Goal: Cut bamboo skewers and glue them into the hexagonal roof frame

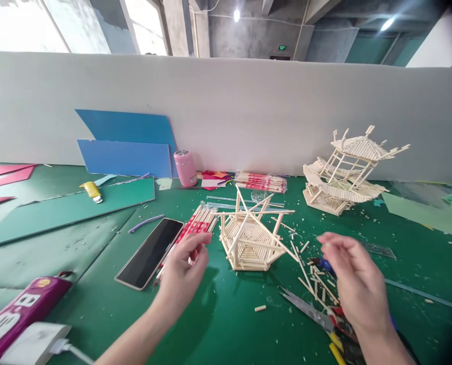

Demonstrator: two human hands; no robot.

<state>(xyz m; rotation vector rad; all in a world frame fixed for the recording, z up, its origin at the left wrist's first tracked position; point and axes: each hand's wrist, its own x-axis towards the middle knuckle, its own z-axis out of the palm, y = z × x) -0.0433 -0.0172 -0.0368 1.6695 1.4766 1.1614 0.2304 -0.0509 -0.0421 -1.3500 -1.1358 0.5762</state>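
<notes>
Nearest the lens, at lower left of the frame, a magenta case (19, 310) lies against a white charger (36, 344). At lower right, scissors (311, 310) rest among loose sticks (317, 284) and offcuts on the green mat (229, 324).

Just beyond, both hands hover over the mat. The left hand (182, 271) floats over a bundle of red-wrapped sticks (195, 228), fingers loosely curled with thumb and forefinger close together; motion blur hides whether a stick is pinched between them, so I cannot tell. The right hand (353, 279) is spread and relaxed, holding nothing, above the loose sticks.

Between the hands, in mid-frame, stands the hexagonal stick frame (249, 238), with several long sticks jutting up and out from its rim. A dark phone (150, 258) lies left of the bundle.

Risk, as I judge it: the frame looks light and its struts stick out toward both hands, so a careless sweep of either wrist could catch one and tip or crack the joints. The scissors' blades sit close under the right forearm and could be knocked or nick it.

Farther back are a pink bottle (185, 167), blue boards (127, 147) leaning on the wall, and, at upper right, a finished stick pavilion (347, 172).
</notes>
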